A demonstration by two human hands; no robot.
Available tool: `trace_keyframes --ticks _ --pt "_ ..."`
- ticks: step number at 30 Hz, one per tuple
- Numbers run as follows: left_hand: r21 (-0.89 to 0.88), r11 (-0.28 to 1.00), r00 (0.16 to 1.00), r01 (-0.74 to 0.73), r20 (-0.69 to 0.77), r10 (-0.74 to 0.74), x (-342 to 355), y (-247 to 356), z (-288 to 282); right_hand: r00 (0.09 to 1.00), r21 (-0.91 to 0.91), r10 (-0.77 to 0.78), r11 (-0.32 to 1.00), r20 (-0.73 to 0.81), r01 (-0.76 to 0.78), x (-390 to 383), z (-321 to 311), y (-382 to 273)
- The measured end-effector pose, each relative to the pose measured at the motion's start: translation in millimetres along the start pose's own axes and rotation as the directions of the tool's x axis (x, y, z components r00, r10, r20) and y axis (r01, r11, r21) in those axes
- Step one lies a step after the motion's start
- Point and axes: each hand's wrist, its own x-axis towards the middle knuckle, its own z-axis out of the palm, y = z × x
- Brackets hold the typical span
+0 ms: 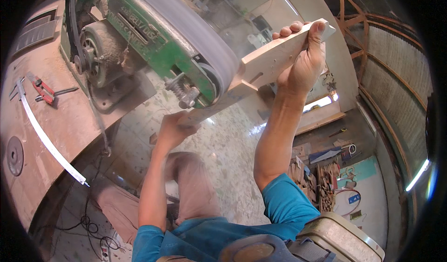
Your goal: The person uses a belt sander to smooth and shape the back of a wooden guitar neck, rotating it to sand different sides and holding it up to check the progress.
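In a dusty workshop, one tabletop [70,131] left of the green belt sander [139,34] carries one long pale strip [44,138], one red tool [44,92] and one grey disc [18,165]. One pale wooden board [274,57] meets the sander's rounded end, spanning between two hands: the right hand [302,69], right of the sander, clamps its upper end between thumb and fingers, while the left hand [174,129], below the sander, grips its lower end, fingertips hidden.
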Motion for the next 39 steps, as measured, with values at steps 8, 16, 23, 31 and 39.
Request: trace_keyframes --ticks 8,16,23,31,39 --pt "-0.092 0.996 0.998 0.02 0.063 -0.014 3.5 1.1 5.7 0.996 -0.203 -0.067 0.978 -0.066 0.053 -5.8 10.0 -2.7" --pt "-0.123 0.991 0.995 0.045 0.091 -0.034 1.0 1.6 6.7 0.991 -0.314 -0.088 0.948 -0.104 0.051 -10.8 14.5 -3.0" --pt "-0.13 0.986 0.988 0.107 0.127 -0.091 -0.6 3.8 8.0 0.992 -0.316 -0.068 0.948 -0.107 0.031 -14.3 13.9 -2.1" --pt "-0.084 0.995 0.996 0.054 0.079 -0.047 -3.6 17.2 3.4 0.998 -0.077 0.047 0.996 -0.046 -0.05 12.6 -8.2 -6.8" --pt "-0.081 0.997 0.996 0.004 0.089 0.003 -2.8 36.0 -7.5 0.989 -0.055 0.004 0.998 -0.144 -0.012 19.1 -7.4 -17.6"
